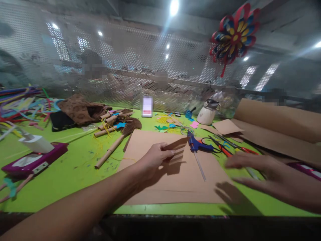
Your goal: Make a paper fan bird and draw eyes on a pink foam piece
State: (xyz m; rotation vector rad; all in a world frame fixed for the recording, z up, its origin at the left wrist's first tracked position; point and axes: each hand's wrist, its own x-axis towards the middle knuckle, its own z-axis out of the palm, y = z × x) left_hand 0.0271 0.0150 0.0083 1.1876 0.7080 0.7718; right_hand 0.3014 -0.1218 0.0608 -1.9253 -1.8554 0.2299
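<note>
Between the thumb and fingers of my left hand (157, 156) is a small piece of brown paper (178, 143), held above a large brown paper sheet (155, 182). A blue glue gun (194, 142) lies on that sheet, its clear glue stick (200, 169) pointing toward me. Over the right side of the table hovers my right hand (265, 175), blurred a little, with thumb and fingers apart and nothing in it. Scissors with red-orange handles (225, 149) lie just beyond it.
Brown paper brooms (112, 147) lie at left, near a purple power strip (37, 164). A phone (147, 107) stands upright at the back. A white jug (207, 112) stands back right, beside a large folded brown sheet (276, 130). Coloured strips (20, 103) pile up far left.
</note>
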